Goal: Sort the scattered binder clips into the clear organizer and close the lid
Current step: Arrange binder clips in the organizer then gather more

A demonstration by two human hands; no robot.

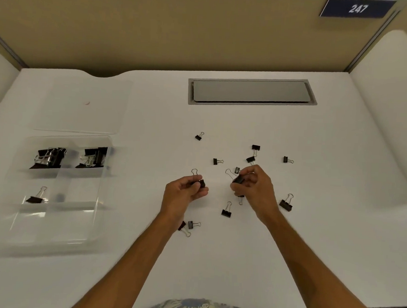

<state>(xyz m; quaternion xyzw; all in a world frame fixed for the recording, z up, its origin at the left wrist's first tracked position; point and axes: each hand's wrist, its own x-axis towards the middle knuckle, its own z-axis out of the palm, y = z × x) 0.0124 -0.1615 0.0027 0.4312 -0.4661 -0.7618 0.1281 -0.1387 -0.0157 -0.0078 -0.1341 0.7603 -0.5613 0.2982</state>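
Loose binder clips (226,212) lie scattered on the white desk (312,232), around both hands. The left hand (183,193) grips a black clip (202,183) and the right hand (255,185) grips a second clip (239,179), fingers curled round each. The clear organizer (69,229) stands at the left with clips in three compartments, its lid (81,103) open and lying flat behind it.

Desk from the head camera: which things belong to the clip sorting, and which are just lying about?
Part of the job: scattered binder clips, clear organizer, its open lid, left hand and right hand, each holding a clip.
Just there: grey cable hatch, 247 sign, beige partition.
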